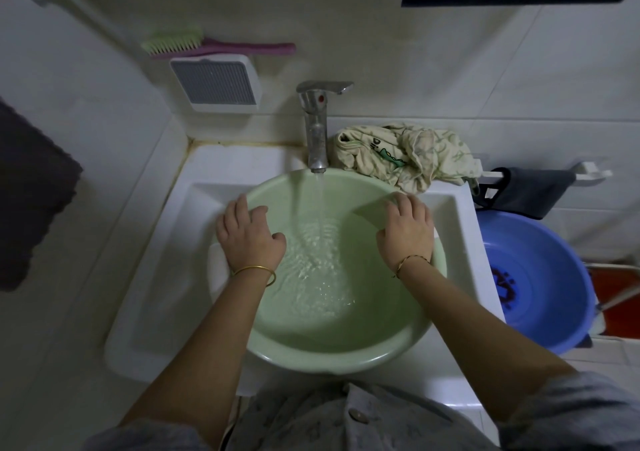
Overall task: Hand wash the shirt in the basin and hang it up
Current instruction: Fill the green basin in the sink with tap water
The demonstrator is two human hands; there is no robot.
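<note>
Left hand (247, 236) and right hand (407, 229) curl fingers over the basin (329, 364) rim — keep it level under the tap (317, 132) until deep enough for the shirt (408, 156).

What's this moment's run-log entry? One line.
phase: filling | tap running into green basin | left hand, right hand: hold its rim | shirt: on sink ledge beside tap, not in water

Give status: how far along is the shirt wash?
Done: green basin sits in the sink under the tap. In hand: the tap runs and water is shallow in the basin; left hand and right hand hold its rim. Left: the shirt lies bunched on the ledge beside the tap, so soaking, washing and hanging remain.
</note>
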